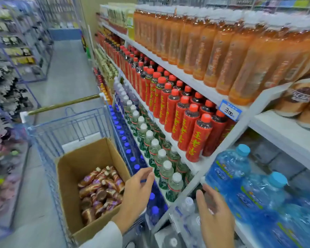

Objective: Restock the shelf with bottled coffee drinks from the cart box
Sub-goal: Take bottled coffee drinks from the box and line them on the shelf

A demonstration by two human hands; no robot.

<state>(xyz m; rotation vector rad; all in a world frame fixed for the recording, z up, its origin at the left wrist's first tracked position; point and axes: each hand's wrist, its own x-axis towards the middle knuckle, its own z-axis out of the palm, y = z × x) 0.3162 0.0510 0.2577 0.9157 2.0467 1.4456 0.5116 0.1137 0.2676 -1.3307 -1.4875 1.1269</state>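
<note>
Open box in cart, both hands empty at shelf front.

The cardboard box (pixel 89 178) fills the cart's (pixel 68 126) near right corner, walls rising well above the coffee bottles (pixel 100 192), which lie jumbled, most caps toward the far right. The left hand (pixel 138 192) hovers over the box's right edge, fingers apart. The right hand (pixel 216 219), fingers spread, is beside the blue water bottles (pixel 240 178) at the shelf (pixel 209 99) edge.

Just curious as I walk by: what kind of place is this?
Most likely a grocery shop's drinks aisle: shelves packed with bottles, a price tag on the shelf edge, and a wire cart carrying a cardboard box of stock.
</note>
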